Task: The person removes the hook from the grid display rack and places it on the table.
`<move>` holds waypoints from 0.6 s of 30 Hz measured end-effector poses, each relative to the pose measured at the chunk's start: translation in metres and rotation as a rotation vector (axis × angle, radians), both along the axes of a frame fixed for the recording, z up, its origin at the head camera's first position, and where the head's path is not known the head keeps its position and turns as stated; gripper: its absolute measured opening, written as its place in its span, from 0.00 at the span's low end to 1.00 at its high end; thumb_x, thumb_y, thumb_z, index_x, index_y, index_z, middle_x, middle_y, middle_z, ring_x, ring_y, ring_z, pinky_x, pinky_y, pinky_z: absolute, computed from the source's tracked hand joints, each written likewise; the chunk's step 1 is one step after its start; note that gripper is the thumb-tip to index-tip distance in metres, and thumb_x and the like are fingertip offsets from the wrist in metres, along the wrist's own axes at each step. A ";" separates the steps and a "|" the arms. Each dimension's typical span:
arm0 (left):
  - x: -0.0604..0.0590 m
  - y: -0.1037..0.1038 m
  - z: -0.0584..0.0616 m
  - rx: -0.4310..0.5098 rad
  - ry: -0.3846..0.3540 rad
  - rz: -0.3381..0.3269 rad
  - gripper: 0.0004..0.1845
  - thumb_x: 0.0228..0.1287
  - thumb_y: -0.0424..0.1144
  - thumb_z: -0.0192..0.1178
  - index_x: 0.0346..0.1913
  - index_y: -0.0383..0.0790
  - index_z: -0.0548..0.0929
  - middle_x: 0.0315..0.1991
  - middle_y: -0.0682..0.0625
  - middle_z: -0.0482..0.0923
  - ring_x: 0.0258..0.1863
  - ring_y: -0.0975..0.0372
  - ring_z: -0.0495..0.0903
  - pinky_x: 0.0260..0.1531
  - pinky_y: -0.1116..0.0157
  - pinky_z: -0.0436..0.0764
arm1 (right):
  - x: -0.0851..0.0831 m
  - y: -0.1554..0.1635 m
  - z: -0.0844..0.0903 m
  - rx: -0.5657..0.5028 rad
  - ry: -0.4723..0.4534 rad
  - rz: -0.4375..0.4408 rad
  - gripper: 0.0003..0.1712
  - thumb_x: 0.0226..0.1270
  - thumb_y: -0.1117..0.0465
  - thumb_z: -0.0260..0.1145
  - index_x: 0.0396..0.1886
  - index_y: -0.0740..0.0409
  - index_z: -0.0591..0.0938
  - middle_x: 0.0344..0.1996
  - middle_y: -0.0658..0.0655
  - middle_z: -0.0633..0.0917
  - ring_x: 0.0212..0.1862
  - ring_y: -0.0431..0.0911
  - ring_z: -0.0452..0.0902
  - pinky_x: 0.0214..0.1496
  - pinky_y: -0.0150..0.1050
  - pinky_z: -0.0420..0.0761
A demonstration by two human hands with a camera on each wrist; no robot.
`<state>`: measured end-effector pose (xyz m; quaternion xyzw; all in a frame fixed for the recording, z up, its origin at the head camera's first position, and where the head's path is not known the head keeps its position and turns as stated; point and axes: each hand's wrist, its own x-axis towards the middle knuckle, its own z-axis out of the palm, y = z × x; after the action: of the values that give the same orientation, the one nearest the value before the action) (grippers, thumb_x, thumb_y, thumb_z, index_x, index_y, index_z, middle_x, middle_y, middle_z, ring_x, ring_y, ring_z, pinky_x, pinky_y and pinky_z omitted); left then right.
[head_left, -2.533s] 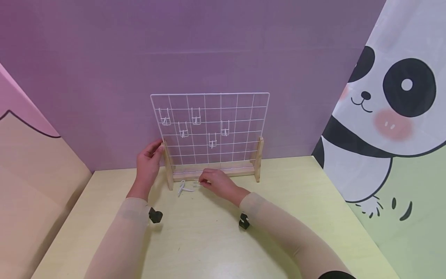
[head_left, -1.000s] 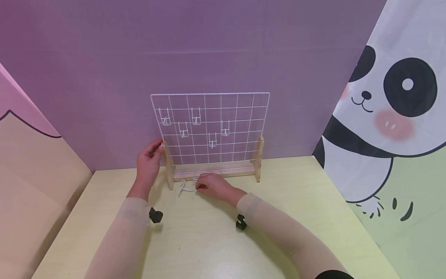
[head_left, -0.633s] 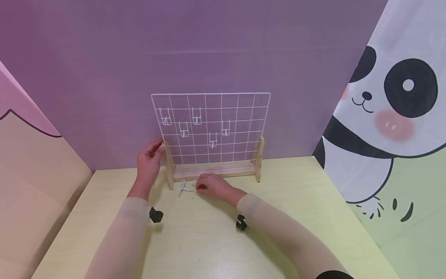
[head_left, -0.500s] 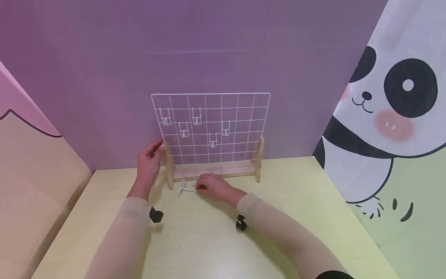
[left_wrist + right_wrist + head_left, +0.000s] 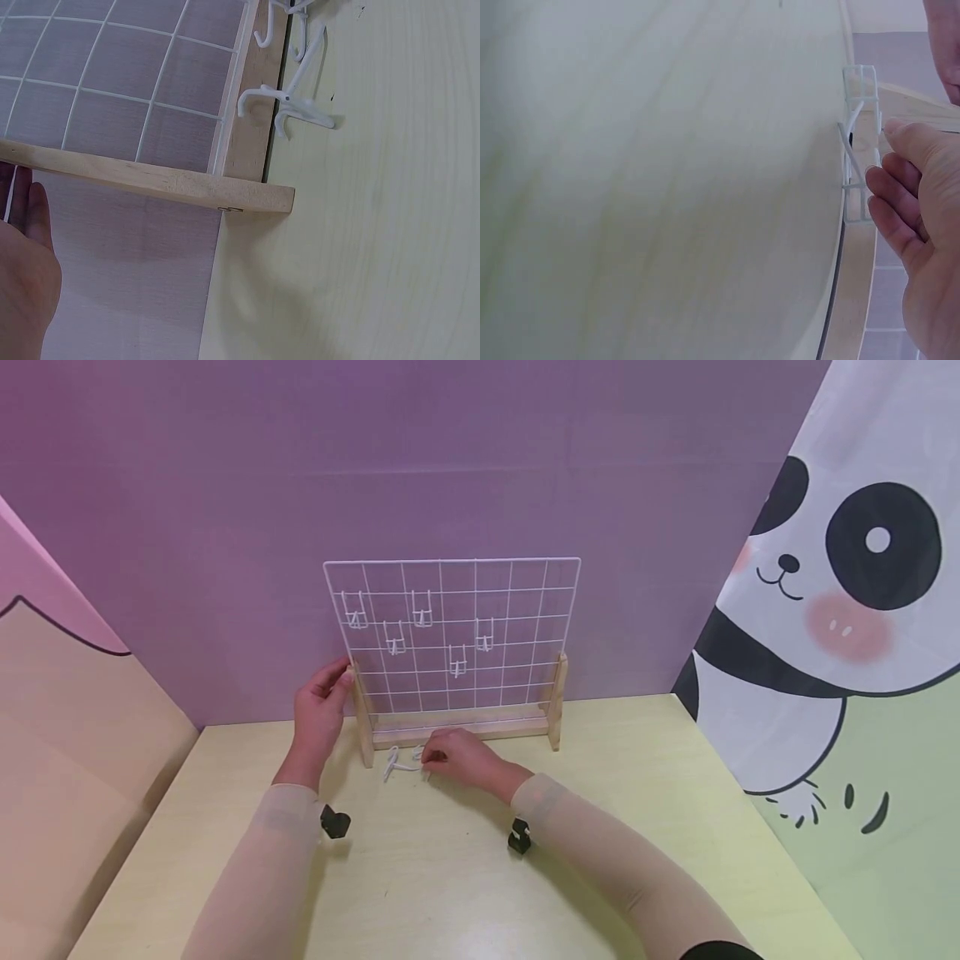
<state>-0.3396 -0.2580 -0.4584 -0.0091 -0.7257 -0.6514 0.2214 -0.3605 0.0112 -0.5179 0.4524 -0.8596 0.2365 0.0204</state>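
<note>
A white wire grid panel (image 5: 517, 631) stands upright in a wooden stand (image 5: 557, 706). My left hand (image 5: 315, 714) holds the top of its left wooden post (image 5: 362, 718) between thumb and fingers; in the left wrist view that hand (image 5: 22, 277) is partly cut off. Several white wire hooks hang on the grid, one of them a hook (image 5: 484, 637) right of centre. Low before the stand, my right hand (image 5: 468, 758) pinches a white wire hook (image 5: 859, 150), its fingertips partly hiding it. Just left of these fingers, loose white hooks (image 5: 392, 765) lie on the table.
The pale wooden table (image 5: 450, 877) reaches back to a purple backdrop (image 5: 450, 460). A panda-print panel (image 5: 795, 727) flanks the right side and a pink-and-beige panel (image 5: 75, 718) the left. Black camera mounts (image 5: 335, 822) stick out from both wrists.
My right hand has shifted slightly left and toward me along the loose hooks, then risen a little. The left hand stays on the post, and the hooks on the grid have not moved.
</note>
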 end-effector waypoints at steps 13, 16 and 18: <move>-0.002 -0.001 -0.002 0.002 0.015 0.004 0.22 0.86 0.42 0.62 0.74 0.38 0.83 0.69 0.49 0.85 0.61 0.67 0.79 0.62 0.75 0.79 | -0.001 0.030 0.016 -0.213 -0.078 -0.045 0.03 0.77 0.62 0.76 0.45 0.56 0.91 0.38 0.49 0.88 0.39 0.38 0.82 0.44 0.30 0.84; -0.002 0.000 -0.001 0.000 0.023 0.005 0.22 0.86 0.42 0.62 0.74 0.37 0.83 0.68 0.49 0.85 0.60 0.67 0.79 0.61 0.75 0.79 | -0.002 0.040 0.024 -0.273 -0.081 -0.060 0.03 0.78 0.62 0.76 0.45 0.57 0.91 0.38 0.49 0.88 0.39 0.39 0.82 0.43 0.32 0.85; -0.001 0.001 -0.001 0.005 0.034 0.003 0.22 0.86 0.41 0.62 0.73 0.36 0.83 0.68 0.47 0.85 0.60 0.67 0.80 0.61 0.75 0.79 | -0.003 0.046 0.031 -0.306 -0.084 -0.074 0.02 0.78 0.63 0.76 0.45 0.57 0.91 0.38 0.49 0.88 0.39 0.40 0.82 0.43 0.33 0.85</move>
<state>-0.3405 -0.2573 -0.4590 -0.0187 -0.7202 -0.6525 0.2348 -0.3633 0.0570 -0.4873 0.4018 -0.8298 0.3824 0.0618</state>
